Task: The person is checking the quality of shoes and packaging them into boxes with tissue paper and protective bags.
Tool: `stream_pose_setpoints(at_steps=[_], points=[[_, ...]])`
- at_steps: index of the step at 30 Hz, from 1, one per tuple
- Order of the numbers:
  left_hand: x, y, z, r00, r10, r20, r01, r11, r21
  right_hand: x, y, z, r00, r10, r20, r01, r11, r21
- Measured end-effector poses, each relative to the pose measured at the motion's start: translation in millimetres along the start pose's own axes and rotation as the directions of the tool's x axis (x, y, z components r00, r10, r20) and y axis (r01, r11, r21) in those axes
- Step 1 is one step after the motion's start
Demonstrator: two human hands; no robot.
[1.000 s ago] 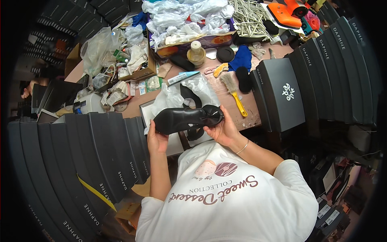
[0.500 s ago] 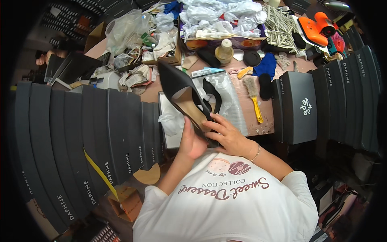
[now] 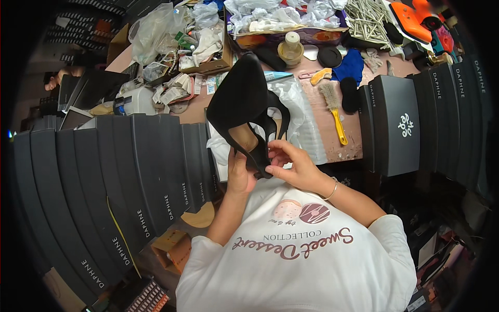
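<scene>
Two hands hold one black suede shoe [image 3: 241, 106] upright above the white wrapping paper [image 3: 299, 112]: left hand [image 3: 240, 174] clamped under its heel end, right hand [image 3: 288, 164] pinching the back edge. Loosened fingers could drop it onto the cluttered workbench [image 3: 325, 132].

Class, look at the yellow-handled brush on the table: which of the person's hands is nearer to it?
Right. The right hand sits below-left of the yellow-handled brush; the left hand lies farther left, behind the black shoe.
</scene>
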State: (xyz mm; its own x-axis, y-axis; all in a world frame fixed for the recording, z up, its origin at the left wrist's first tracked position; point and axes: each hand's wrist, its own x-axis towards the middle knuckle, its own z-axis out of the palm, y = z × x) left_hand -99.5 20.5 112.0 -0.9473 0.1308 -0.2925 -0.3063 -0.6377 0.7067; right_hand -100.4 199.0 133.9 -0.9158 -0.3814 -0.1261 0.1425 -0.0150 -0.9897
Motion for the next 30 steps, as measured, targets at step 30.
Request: stream_pose_setpoints(at_steps=[30], points=[[40.9,-52.8,-35.8,0.893,-0.377,-0.248,0.18,0.802,-0.57,50.3,159.7,-223.2,0.813,-0.192,-0.55,-0.491,0.283,-0.824]])
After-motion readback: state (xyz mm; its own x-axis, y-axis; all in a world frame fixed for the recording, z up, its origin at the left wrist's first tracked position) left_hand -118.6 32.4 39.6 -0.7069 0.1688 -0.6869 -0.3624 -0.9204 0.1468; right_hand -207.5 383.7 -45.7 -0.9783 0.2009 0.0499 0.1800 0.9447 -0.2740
